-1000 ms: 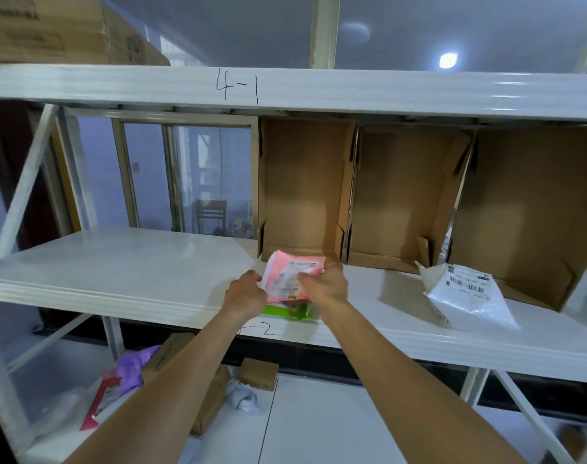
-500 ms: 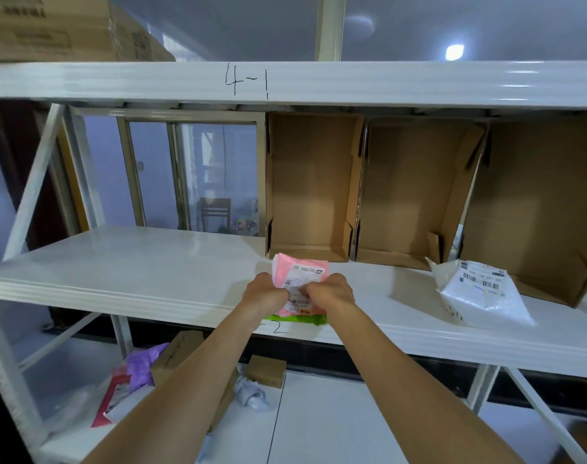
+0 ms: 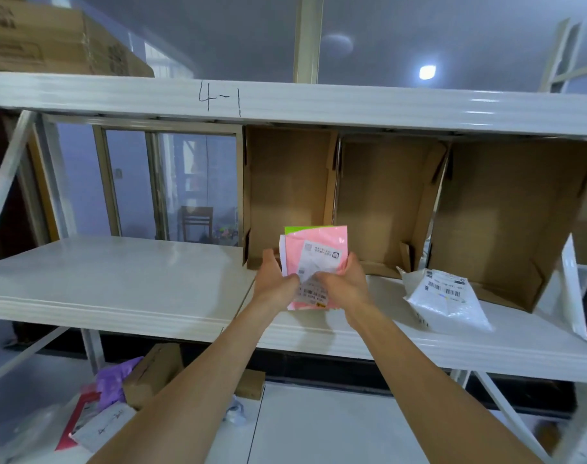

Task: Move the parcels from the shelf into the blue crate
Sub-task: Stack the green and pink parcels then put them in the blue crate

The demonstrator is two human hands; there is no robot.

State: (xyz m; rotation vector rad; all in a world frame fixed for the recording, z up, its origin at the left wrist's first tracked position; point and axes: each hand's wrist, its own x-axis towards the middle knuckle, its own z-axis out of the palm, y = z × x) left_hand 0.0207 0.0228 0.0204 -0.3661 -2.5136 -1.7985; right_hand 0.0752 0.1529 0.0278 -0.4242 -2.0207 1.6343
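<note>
Both grips pinch the pink parcel [image 3: 313, 262]: left hand [image 3: 274, 279] on its left edge, right hand [image 3: 344, 282] on its right, upright above the shelf [image 3: 118, 279]. Green and white parcels show behind it. White parcel [image 3: 447, 296] lies right of the grip; cardboard boxes [image 3: 385, 195] behind.

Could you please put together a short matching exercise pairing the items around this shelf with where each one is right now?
Things:
1. pink parcel
2. white parcel
3. purple bag
4. brown boxes

Places:
A. on the floor under the shelf
B. standing open along the back of the shelf
C. held up in both hands
D. lying on the shelf at the right

Pairs: 1-C, 2-D, 3-A, 4-B
</note>
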